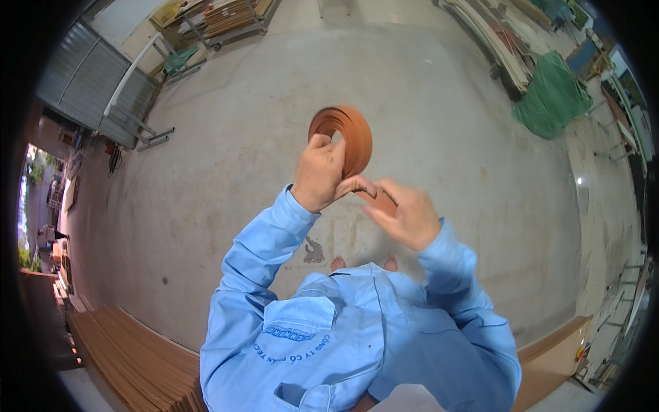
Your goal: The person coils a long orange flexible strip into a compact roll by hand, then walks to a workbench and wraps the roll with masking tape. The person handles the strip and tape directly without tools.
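Note:
A coil of orange-brown edge banding (pixel 357 141) is held up in front of me, above the floor. My left hand (pixel 321 169) is closed on its near left side, with fingers hooked into the centre hole and the thumb reaching toward the right. From the coil's lower edge a short loose end of the band (pixel 382 201) runs to my right hand (pixel 410 211), which pinches it between thumb and fingers. Both hands are close together, nearly touching at the thumb of the left one. Part of the band's end is hidden by the right fingers.
Stacked brown boards (pixel 137 357) stand low on the left, and another board (pixel 549 360) on the right. A green cover (pixel 552 96) drapes beside long stacked material at the far right. A loaded trolley (pixel 230 20) and a metal frame (pixel 137 89) are at the far left. Concrete floor (pixel 439 103) lies between.

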`<act>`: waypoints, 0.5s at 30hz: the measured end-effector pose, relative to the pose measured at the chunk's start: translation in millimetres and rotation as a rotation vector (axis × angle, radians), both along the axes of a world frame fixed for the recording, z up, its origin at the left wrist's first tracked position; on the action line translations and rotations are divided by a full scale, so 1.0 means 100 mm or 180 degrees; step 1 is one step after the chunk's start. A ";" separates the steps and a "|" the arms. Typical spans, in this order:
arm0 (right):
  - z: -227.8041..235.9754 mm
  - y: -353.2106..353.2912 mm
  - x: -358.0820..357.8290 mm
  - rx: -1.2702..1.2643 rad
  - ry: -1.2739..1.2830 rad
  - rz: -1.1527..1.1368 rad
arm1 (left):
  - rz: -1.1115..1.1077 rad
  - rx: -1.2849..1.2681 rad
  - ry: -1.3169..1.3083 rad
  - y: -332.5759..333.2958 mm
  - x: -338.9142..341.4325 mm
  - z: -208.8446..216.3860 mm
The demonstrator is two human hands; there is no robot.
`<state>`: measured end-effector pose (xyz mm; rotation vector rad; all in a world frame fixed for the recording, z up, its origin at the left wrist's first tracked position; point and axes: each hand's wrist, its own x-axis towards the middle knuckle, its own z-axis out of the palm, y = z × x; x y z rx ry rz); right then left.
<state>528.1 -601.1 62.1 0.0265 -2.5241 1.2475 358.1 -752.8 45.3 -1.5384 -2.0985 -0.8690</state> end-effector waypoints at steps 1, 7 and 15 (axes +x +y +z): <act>0.06 0.07 0.01 0.0318 -0.0160 0.0065 | -0.0042 -0.0121 -0.0125 -0.01 0.02 -0.10; 0.30 0.24 -0.14 0.1818 -0.0489 0.0409 | -0.0690 -0.0464 -0.0554 -0.05 0.20 -0.31; 0.52 0.46 -0.29 0.2836 -0.0562 0.0708 | 0.0135 -0.0777 -0.0539 -0.08 0.36 -0.35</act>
